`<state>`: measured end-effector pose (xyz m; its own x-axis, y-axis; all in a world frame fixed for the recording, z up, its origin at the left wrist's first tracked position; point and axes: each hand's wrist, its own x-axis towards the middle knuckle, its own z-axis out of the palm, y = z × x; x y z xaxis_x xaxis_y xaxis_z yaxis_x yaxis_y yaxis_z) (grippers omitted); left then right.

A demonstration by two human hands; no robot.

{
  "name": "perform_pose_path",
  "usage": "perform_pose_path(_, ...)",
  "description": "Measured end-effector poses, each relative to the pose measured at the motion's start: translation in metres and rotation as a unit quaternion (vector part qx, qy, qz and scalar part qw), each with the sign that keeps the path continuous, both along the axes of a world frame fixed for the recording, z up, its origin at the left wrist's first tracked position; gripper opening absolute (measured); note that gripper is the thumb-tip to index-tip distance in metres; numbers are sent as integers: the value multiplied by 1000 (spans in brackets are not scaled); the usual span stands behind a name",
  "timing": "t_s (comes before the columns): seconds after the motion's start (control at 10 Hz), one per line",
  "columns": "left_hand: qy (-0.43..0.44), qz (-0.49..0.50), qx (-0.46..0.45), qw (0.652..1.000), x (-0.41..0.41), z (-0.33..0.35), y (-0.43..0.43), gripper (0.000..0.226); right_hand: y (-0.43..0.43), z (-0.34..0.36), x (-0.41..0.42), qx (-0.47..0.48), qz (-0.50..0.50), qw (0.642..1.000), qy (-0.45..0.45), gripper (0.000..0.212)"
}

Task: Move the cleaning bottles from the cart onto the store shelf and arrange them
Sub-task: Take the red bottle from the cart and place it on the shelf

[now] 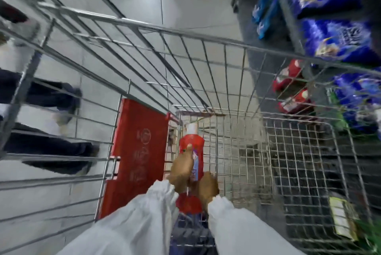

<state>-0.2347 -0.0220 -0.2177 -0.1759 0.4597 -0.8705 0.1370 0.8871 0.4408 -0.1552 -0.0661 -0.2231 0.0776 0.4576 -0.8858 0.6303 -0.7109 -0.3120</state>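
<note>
Holding a red bottle (191, 147) low in the cart (299, 164), near its left wall: left hand (182, 169) fingers wrapped around it, right hand (208, 187) closed at its base. Risk: cap snagging the wire wall on lifting.

There was only one view, from a camera on the person's head. It looked steeply down into the wire cart (237, 65), very close to the two white sleeves (144, 219). The floor (195, 1) and the store shelf (329, 34) showed at the edges, blurred.
</note>
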Motion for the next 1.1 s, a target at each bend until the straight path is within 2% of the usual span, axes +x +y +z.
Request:
perform_pose_path(0.1, -88, 70, -8, 994, -4, 0, 4, 71, -3, -31, -3, 21, -44, 998, 38, 46)
perform_pose_path(0.2, -121, 80, -14, 989, -8, -1, 5, 61, -4, -32, -5, 25, -79, 996, 40, 47)
perform_pose_path(0.3, -101, 46, -20, 994, -7, 3, -1, 63, -7, -28, -2, 38, -113, 992, 39, 42)
perform_pose_path(0.4, -62, -1, 6, 998, -5, 11, -10, 46, -14, -14, 15, 35, -164, 985, 39, 30)
perform_pose_path(0.5, -53, -30, 11, 998, 2, 32, -16, 34, -20, 8, 40, 33, -212, 974, 78, 42)
perform_pose_path(0.6, -76, -41, 23, 996, 15, 65, -20, 40, -24, 40, 64, 45, -278, 947, 156, 42)
perform_pose_path(0.7, -135, -3, 60, 989, 34, 108, -25, 36, -21, 86, 84, 76, -315, 916, 236, 33)
perform_pose_path(0.8, -196, -23, 147, 969, 52, 159, -28, 26, -24, 147, 101, 155, -302, 899, 276, 34)
perform_pose_path(1.0, -298, -80, 274, 911, 88, 290, -66, 46, -84, 293, 141, 326, -257, 865, 281, 38)
perform_pose_path(1.1, -394, -102, 302, 862, 113, 356, -97, 51, -126, 363, 161, 417, -225, 832, 289, 28)
